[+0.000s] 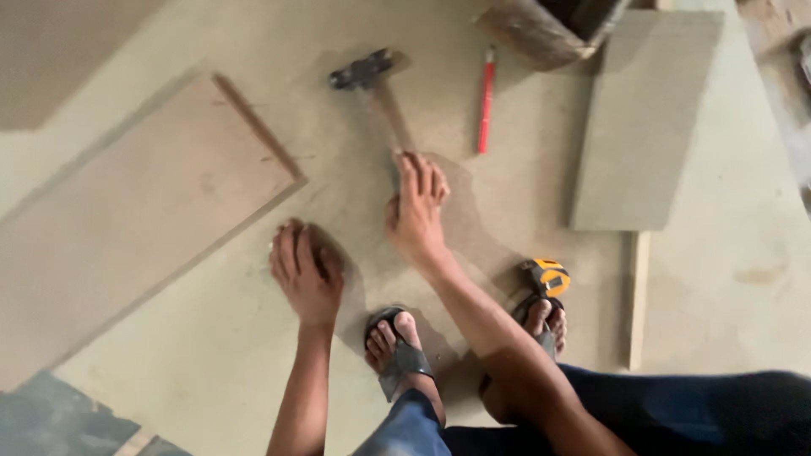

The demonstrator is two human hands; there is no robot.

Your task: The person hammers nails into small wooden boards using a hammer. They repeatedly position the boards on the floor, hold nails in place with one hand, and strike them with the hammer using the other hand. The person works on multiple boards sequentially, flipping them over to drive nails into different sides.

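A hammer (373, 91) with a dark head and wooden handle lies on a large pale board (507, 211). My right hand (417, 207) reaches over the end of the handle, fingers spread and touching it, without a closed grip. My left hand (304, 272) rests palm down on the board, fingers curled, close to the edge of a brownish sheet (127, 211). Nothing shows in either hand.
A red pencil (487, 100) lies right of the hammer. A yellow tape measure (547, 276) sits by my right foot (541, 325); my left foot (397, 346) wears a dark sandal. A grey panel (642, 118) and a wooden strip (638, 295) lie at right, a dark block (549, 29) at top.
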